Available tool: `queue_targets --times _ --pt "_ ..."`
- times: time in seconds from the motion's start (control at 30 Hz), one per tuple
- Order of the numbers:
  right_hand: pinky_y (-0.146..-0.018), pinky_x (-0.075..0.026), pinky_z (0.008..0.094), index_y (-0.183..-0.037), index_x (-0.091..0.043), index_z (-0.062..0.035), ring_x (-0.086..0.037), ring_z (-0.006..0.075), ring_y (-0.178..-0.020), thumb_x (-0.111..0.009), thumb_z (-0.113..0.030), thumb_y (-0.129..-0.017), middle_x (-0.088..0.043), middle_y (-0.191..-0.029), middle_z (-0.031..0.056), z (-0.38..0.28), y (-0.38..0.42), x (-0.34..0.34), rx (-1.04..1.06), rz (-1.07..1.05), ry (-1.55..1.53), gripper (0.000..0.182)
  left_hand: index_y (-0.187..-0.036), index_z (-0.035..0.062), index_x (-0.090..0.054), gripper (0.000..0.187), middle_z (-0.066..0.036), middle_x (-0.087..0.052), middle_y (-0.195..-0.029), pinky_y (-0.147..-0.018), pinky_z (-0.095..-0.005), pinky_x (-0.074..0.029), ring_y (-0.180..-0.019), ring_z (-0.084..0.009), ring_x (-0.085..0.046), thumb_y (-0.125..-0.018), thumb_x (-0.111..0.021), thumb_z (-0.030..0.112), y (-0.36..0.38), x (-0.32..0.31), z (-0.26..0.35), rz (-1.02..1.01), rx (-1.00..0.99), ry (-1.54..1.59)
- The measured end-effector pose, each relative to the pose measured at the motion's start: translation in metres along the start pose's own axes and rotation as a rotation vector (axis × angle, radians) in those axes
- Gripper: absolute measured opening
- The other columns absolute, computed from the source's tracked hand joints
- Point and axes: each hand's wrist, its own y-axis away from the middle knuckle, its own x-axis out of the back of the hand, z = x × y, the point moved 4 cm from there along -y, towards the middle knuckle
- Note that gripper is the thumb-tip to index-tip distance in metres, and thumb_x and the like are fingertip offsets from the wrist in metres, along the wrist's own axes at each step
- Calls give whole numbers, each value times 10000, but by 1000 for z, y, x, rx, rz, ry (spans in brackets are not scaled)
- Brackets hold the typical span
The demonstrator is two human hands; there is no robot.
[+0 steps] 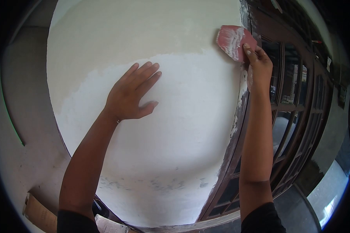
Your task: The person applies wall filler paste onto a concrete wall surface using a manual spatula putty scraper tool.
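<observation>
My left hand [134,93] lies flat against the white wall [182,124], fingers stretched out and thumb apart. At the upper right, my right hand [259,62] pinches a red putty scraper [225,35] between thumb and fingers. White paste is smeared across the scraper's face. Its far edge overlaps the wall close to the dark door frame. The wall's upper part shows a beige-grey coat [144,31], with an uneven border where the whiter area begins. Dark flecks [155,184] mark the wall lower down.
A dark wooden door with glass panes [289,85] stands right of the wall, its frame edge [237,120] spotted with white. To the left is a grey wall [31,97] with a green line [11,121]. A cardboard piece [39,213] sits at the lower left.
</observation>
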Motion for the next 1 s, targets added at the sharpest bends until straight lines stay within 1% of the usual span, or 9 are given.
queue_targets --times 0.17,0.37,0.47,0.57,0.77,0.83,0.9,0.97,1.0 --pt "-499 -399 250 -1045 -689 49 -518 57 -578 -763 -137 -892 -702 -814 48 5 1 -15 -19 -42 333 252 -1401 70 -550 739 -90 -487 -1511 -1203 -466 -320 -1424 -269 -431 -709 -753 234 1 -1 -1 -1 -1 1" --pt "-469 -380 220 -1055 -665 44 -550 51 -569 -765 -135 -890 -708 -813 56 8 6 3 17 37 -68 263 -1396 68 -554 747 -86 -498 -1502 -1194 -471 -335 -1416 -268 -441 -696 -761 227 0 0 0 5 -2 14" --pt "-474 -381 235 -1065 -675 42 -548 37 -592 -754 -139 -899 -709 -804 65 -5 25 -39 10 -180 174 258 -1389 69 -559 743 -83 -503 -1500 -1190 -471 -344 -1411 -265 -449 -692 -764 221 1 0 -1 17 -12 17" --pt "-470 -372 241 -1071 -678 42 -533 29 -582 -751 -145 -902 -708 -805 64 9 14 -29 73 -101 353 262 -1385 73 -562 739 -81 -501 -1500 -1191 -472 -342 -1414 -262 -445 -690 -767 217 1 -1 -1 25 -13 20" --pt "-476 -391 224 -1046 -659 33 -544 49 -552 -760 -132 -889 -692 -768 38 7 11 1 22 17 26 249 -1388 82 -559 724 -71 -497 -1505 -1194 -467 -341 -1425 -252 -431 -708 -766 221 2 0 -2 29 3 8" --pt "-462 -377 231 -1053 -660 31 -525 45 -540 -761 -136 -892 -683 -746 33 -2 18 -27 22 -142 -1 253 -1389 86 -560 722 -64 -496 -1508 -1194 -466 -343 -1426 -249 -429 -712 -769 223 2 0 -1 31 -6 15" --pt "-509 -408 232 -1063 -664 35 -546 55 -579 -758 -140 -899 -696 -764 47 -1 22 -39 -5 -161 68 257 -1388 87 -561 722 -62 -495 -1509 -1194 -465 -343 -1427 -248 -428 -711 -772 224 2 0 -2 31 -5 22" --pt "-603 -450 226 -1073 -667 41 -584 70 -658 -757 -143 -905 -714 -789 70 7 17 -34 71 -110 471 265 -1388 88 -561 723 -60 -494 -1510 -1194 -465 -344 -1428 -248 -427 -711 -774 225 2 0 -3 32 -5 29" --pt "-694 -471 217 -1076 -670 46 -625 83 -744 -758 -142 -904 -734 -847 92 6 19 -24 -4 -94 409 270 -1389 90 -561 723 -59 -493 -1511 -1194 -464 -344 -1427 -248 -427 -712 -775 225 3 -1 -3 32 -8 33"
